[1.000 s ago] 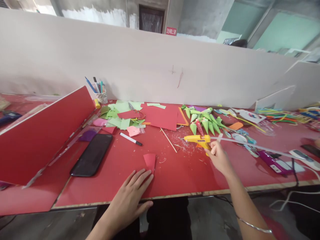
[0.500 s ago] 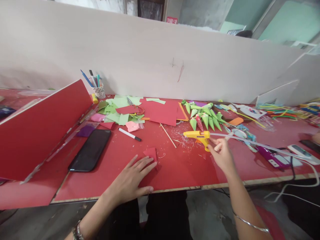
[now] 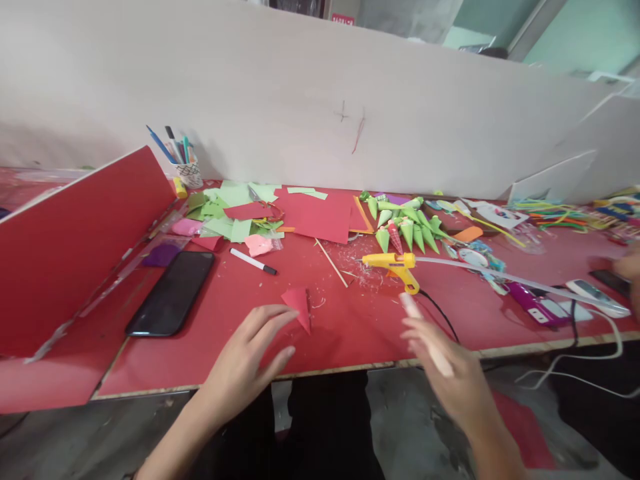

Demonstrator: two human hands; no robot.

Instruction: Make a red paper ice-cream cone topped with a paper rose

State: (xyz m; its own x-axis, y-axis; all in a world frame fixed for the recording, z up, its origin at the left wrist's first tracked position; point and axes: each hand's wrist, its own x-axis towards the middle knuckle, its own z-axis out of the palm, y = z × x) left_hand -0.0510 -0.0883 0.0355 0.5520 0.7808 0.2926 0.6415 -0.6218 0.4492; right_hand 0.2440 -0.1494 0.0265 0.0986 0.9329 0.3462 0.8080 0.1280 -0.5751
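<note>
Red paper cone [image 3: 300, 311] is showing more fully, left hand [image 3: 247, 357] lifting away; right hand [image 3: 457, 377] is coming off the yellow glue gun [image 3: 390, 262]. Cone is lying on the bench [image 3: 350, 340], tip toward the front edge, left fingertips hovering close; contact unclear. Left grip is staying loosely open; right is clasping a pale stick [image 3: 409, 307]. Judgement: sleeve or finger brushing could be sliding the light cone off. Gun is lying on its side, black cord [image 3: 443, 313] trailing; a snag could be swinging its nozzle, possibly hot, handward.
</note>
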